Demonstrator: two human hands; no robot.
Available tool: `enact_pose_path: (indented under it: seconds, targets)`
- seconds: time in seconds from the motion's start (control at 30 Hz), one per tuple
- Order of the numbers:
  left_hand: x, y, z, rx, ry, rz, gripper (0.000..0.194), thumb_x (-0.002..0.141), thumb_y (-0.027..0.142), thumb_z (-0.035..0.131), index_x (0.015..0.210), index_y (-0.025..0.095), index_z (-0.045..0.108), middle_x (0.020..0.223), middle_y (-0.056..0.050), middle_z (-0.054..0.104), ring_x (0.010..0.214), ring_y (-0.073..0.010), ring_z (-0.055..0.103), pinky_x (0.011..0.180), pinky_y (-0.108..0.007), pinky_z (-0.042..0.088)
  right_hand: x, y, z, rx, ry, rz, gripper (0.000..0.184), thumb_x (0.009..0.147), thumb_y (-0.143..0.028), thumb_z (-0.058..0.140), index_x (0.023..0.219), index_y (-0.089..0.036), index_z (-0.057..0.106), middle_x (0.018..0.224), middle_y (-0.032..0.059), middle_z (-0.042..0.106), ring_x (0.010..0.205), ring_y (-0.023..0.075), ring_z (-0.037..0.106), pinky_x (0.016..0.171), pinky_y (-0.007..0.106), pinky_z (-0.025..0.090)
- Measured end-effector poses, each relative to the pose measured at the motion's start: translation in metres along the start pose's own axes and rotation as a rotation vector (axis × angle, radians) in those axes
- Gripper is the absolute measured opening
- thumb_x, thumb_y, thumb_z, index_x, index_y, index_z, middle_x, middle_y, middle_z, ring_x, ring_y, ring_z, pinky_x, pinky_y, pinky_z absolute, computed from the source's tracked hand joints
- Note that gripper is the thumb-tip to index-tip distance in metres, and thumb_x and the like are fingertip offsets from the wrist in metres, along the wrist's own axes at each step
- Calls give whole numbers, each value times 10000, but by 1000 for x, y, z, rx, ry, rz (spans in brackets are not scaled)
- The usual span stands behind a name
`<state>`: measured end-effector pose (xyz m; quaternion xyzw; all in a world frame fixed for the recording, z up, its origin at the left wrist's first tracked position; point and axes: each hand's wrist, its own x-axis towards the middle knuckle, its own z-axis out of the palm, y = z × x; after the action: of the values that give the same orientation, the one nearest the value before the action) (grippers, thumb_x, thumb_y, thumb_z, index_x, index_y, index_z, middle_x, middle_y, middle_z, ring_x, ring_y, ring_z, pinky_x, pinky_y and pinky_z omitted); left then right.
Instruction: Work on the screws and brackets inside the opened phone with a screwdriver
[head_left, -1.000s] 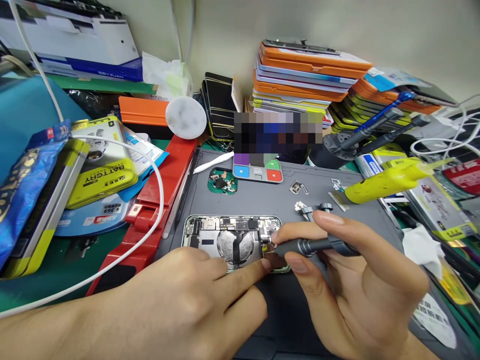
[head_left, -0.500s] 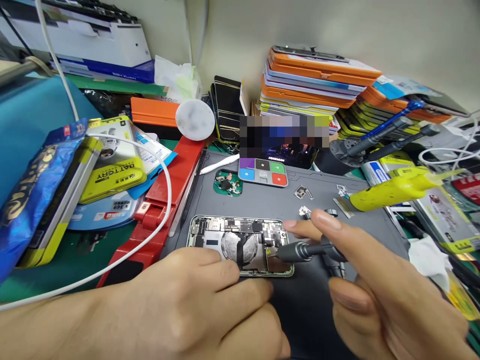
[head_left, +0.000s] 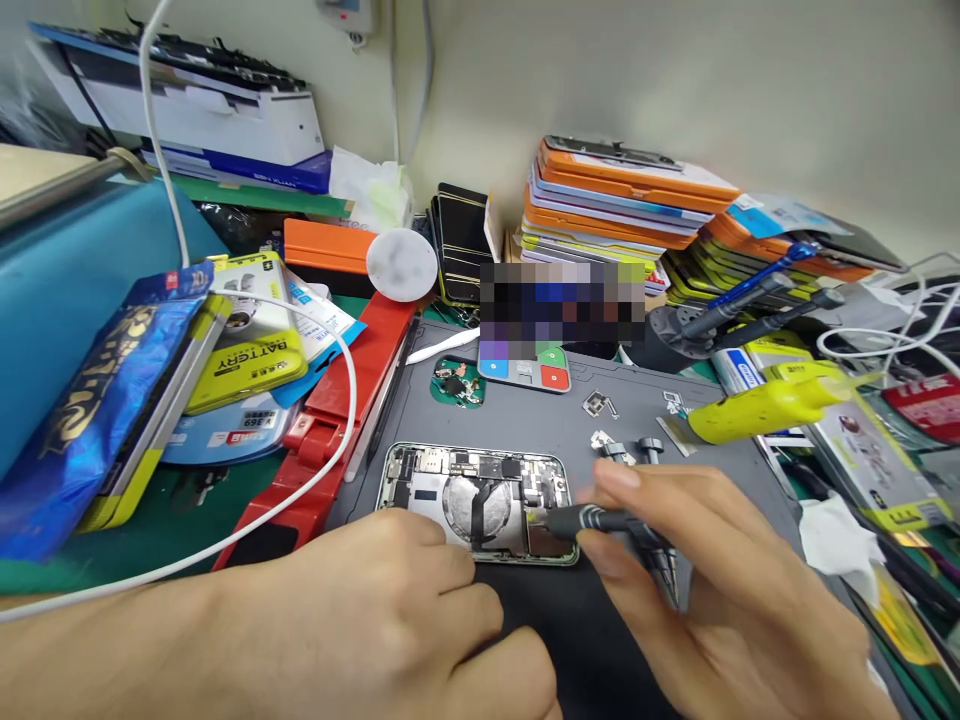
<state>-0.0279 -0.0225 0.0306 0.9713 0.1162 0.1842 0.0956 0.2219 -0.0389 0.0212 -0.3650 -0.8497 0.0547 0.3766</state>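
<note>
while at phone (head_left: 442, 507), screwdriver (head_left: 576, 520) lengthwise leftward

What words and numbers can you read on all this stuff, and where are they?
"BATTERY" on the yellow pack.
"XUAN" on the blue box; the letters before it are unclear.
"369" on the blue card.
Too blurred: the blue bag and smaller labels.
</note>
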Motion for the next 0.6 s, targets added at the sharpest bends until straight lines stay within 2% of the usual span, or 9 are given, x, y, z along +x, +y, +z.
enact_pose_path:
  seconds: [0.07, 0.13, 0.27, 0.37, 0.47, 0.57, 0.6]
  targets:
    - [0, 1, 0, -1, 13, -20, 290, 1075, 306, 664, 801, 216, 631, 634, 51, 650, 492, -142, 567, 458, -339, 461, 1, 1, -1, -60, -13, -42, 564, 952, -33, 640, 1493, -187, 597, 1072, 82, 808, 886, 234, 761, 770, 376, 648]
    - [0, 0, -1, -14, 32, -8, 287, 1075, 320, 669, 811, 216, 628, 678, 53, 673, 509, -133, 569, 469, -333, 471, 3, -1, -2, -49, -47, -76, 517, 973, -25, 568, 1477, -136, 607, 1104, 112, 800, 956, 236, 767, 787, 356, 651]
    - [-1, 0, -7, -45, 75, -13, 243, 1091, 304, 646, 868, 208, 624, 723, 50, 686, 538, -125, 580, 490, -309, 467, 7, -7, -3, -63, 11, -113, 496, 923, 32, 577, 1379, -135, 680, 974, 73, 791, 845, 182, 745, 761, 297, 644]
    - [-3, 0, -7, -95, 99, -97, 200, 1129, 285, 563, 950, 202, 596, 762, 41, 697, 607, -130, 651, 577, -264, 510, 9, -9, -1, -48, 32, -112, 501, 911, 45, 566, 1376, -106, 673, 1080, 108, 801, 975, 206, 767, 823, 312, 653]
    - [-4, 1, -1, -140, 177, -204, 252, 1185, 293, 369, 1003, 227, 531, 818, 39, 730, 643, -127, 689, 619, -235, 516, 10, -7, 1, -28, 55, -98, 513, 905, 57, 577, 1387, -99, 660, 1058, 108, 807, 926, 197, 768, 785, 299, 650]
    - [-5, 0, 4, -237, 254, -302, 294, 1193, 336, 278, 984, 258, 470, 733, 84, 658, 533, -105, 602, 519, -203, 441, 10, -6, 1, -24, 58, -108, 506, 913, 51, 566, 1395, -79, 645, 1073, 129, 808, 970, 213, 766, 811, 328, 656]
    - [-5, -1, 5, -293, 236, -351, 276, 1187, 336, 290, 990, 263, 470, 733, 87, 639, 530, -105, 586, 508, -197, 431, 10, -6, 1, -26, 60, -109, 510, 915, 54, 558, 1403, -72, 638, 1064, 130, 807, 965, 213, 764, 803, 330, 657]
